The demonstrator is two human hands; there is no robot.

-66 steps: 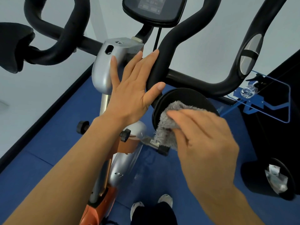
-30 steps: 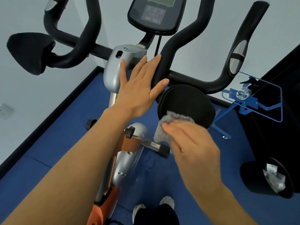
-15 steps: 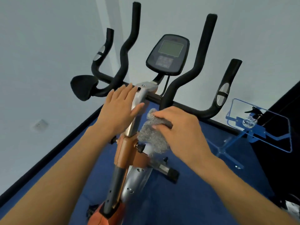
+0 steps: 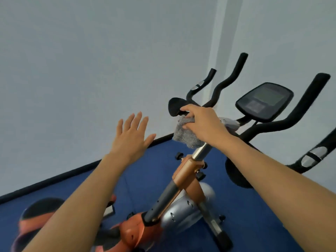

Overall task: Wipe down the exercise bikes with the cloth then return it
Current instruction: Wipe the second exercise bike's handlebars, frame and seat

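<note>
An orange and silver exercise bike (image 4: 183, 177) with black handlebars stands in front of me, its console (image 4: 263, 100) at the upper right. My right hand (image 4: 201, 124) grips a grey fluffy cloth (image 4: 185, 135) and presses it against the left black elbow pad (image 4: 175, 107) where it meets the handlebar. The cloth hangs down over the top of the steel post. My left hand (image 4: 131, 137) hovers in the air left of the bike, fingers spread, touching nothing.
A pale wall with a black skirting (image 4: 72, 171) runs close behind and to the left of the bike. Blue floor mat (image 4: 149, 160) lies underneath. The bike's black saddle (image 4: 41, 208) shows at the lower left, and the right elbow pad (image 4: 236, 175) sits beneath my right forearm.
My view swung left and up. My right hand carried the cloth from the right pad across the post to the left pad. My left hand came off the bike and now hangs free.
</note>
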